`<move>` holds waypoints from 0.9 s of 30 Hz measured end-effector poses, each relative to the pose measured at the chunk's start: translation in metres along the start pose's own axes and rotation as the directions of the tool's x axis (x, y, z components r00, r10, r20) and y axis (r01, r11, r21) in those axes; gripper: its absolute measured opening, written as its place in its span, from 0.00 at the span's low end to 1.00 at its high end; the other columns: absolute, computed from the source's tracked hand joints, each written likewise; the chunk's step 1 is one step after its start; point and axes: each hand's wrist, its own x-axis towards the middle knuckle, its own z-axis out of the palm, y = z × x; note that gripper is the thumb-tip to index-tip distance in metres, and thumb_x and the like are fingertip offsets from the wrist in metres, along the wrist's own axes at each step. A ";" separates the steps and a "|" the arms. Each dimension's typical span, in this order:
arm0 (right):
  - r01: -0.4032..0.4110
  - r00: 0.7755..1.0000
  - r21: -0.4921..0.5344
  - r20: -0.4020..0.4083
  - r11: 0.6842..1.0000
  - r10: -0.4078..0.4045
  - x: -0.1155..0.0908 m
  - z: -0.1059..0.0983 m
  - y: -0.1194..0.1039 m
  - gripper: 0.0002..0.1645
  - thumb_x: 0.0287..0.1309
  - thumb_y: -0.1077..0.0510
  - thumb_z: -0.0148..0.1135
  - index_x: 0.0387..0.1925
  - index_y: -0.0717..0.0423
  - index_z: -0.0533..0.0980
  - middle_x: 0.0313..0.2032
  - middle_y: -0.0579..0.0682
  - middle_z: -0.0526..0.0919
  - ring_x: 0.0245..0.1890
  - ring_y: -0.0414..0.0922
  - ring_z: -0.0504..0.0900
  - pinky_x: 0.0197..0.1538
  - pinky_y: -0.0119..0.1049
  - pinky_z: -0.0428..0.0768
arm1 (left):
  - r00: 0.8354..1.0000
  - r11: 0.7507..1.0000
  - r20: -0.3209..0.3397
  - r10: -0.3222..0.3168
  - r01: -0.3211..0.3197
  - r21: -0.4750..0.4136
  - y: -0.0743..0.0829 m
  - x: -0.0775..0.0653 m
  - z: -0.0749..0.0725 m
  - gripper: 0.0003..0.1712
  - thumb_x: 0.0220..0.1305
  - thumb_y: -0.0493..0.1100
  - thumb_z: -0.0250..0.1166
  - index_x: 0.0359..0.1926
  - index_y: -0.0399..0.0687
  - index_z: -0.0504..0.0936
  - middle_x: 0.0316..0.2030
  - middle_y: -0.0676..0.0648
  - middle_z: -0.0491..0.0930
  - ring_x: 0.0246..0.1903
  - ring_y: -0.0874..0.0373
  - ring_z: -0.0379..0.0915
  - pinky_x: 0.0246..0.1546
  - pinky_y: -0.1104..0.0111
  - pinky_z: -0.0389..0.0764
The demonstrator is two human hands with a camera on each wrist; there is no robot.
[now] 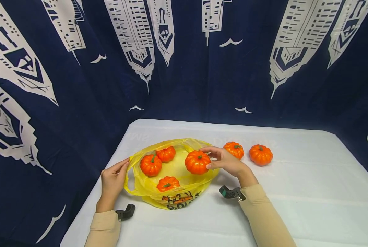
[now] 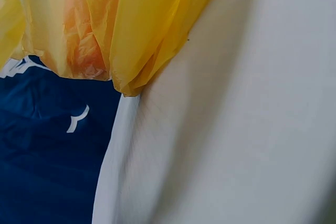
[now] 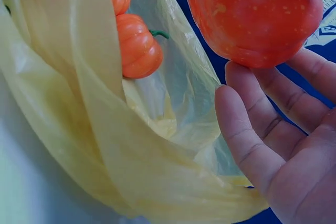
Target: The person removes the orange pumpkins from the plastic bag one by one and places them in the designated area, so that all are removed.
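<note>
A yellow plastic bag [image 1: 184, 185] lies with its mouth spread wide on the table. My left hand [image 1: 112, 181] pinches the bag's left edge near its handle. In my right hand [image 1: 228, 161] is a small orange pumpkin [image 1: 197, 162], gripped between thumb and fingers over the right part of the bag's mouth. Within the bag sit three more pumpkins, one at the left [image 1: 151, 165], one behind it [image 1: 166, 154] and one at the front [image 1: 168, 184]. The right wrist view shows the held pumpkin [image 3: 257, 17] close up. The left wrist view does not show the left hand's fingers.
Two further pumpkins lie on the white table [image 1: 310, 178] right of the bag: one [image 1: 234, 149] just behind my right hand, the other [image 1: 260, 155] farther right. A dark blue curtain [image 1: 190, 85] with white building prints hangs behind the table.
</note>
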 end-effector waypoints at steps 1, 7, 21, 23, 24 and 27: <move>0.003 1.000 -0.001 -0.002 1.000 -0.003 -0.001 0.000 0.000 0.39 0.55 0.57 0.70 0.67 0.62 0.69 0.62 0.54 0.74 0.56 0.51 0.73 0.51 0.36 0.81 | 1.000 1.000 0.001 -0.002 0.002 0.000 0.000 0.000 0.000 0.11 0.51 0.23 0.72 0.38 0.32 0.89 0.34 0.34 0.88 0.40 0.85 0.75 0.40 0.90 0.75; 0.014 1.000 -0.009 -0.022 1.000 -0.014 -0.005 -0.004 -0.001 0.38 0.55 0.58 0.70 0.67 0.62 0.69 0.58 0.48 0.77 0.54 0.51 0.74 0.49 0.36 0.82 | 1.000 1.000 0.002 -0.013 0.013 -0.002 0.001 0.000 -0.001 0.11 0.52 0.23 0.72 0.38 0.32 0.89 0.34 0.34 0.88 0.40 0.85 0.75 0.40 0.90 0.75; 0.023 0.997 -0.032 -0.079 0.999 -0.026 -0.018 -0.014 0.002 0.35 0.57 0.61 0.67 0.66 0.64 0.69 0.58 0.45 0.78 0.51 0.44 0.77 0.50 0.33 0.82 | 1.000 1.000 0.001 0.015 -0.015 0.002 0.003 0.001 -0.003 0.12 0.51 0.23 0.72 0.38 0.32 0.89 0.34 0.34 0.88 0.39 0.84 0.75 0.38 0.90 0.75; 0.029 0.997 -0.028 -0.077 0.999 -0.031 -0.019 -0.016 0.002 0.36 0.57 0.62 0.67 0.67 0.64 0.68 0.58 0.44 0.78 0.51 0.43 0.77 0.49 0.32 0.83 | 1.000 1.000 0.002 0.020 -0.020 0.006 0.004 0.001 -0.003 0.11 0.52 0.23 0.72 0.38 0.33 0.89 0.34 0.35 0.88 0.40 0.84 0.75 0.39 0.90 0.75; 0.030 0.997 -0.028 -0.076 0.999 -0.032 -0.020 -0.016 0.002 0.36 0.57 0.62 0.67 0.67 0.65 0.68 0.57 0.43 0.78 0.50 0.43 0.77 0.48 0.32 0.83 | 1.000 1.000 -0.001 0.024 -0.024 0.008 0.003 0.001 -0.003 0.11 0.51 0.23 0.72 0.38 0.32 0.89 0.34 0.35 0.88 0.40 0.83 0.76 0.39 0.90 0.75; 0.028 0.996 -0.035 -0.083 0.999 -0.031 -0.022 -0.017 0.001 0.36 0.57 0.63 0.67 0.67 0.66 0.68 0.56 0.42 0.78 0.49 0.42 0.77 0.47 0.31 0.83 | 1.000 1.000 -0.002 0.030 -0.030 0.008 0.004 0.001 -0.003 0.11 0.52 0.23 0.72 0.38 0.32 0.89 0.34 0.35 0.88 0.40 0.83 0.76 0.39 0.90 0.75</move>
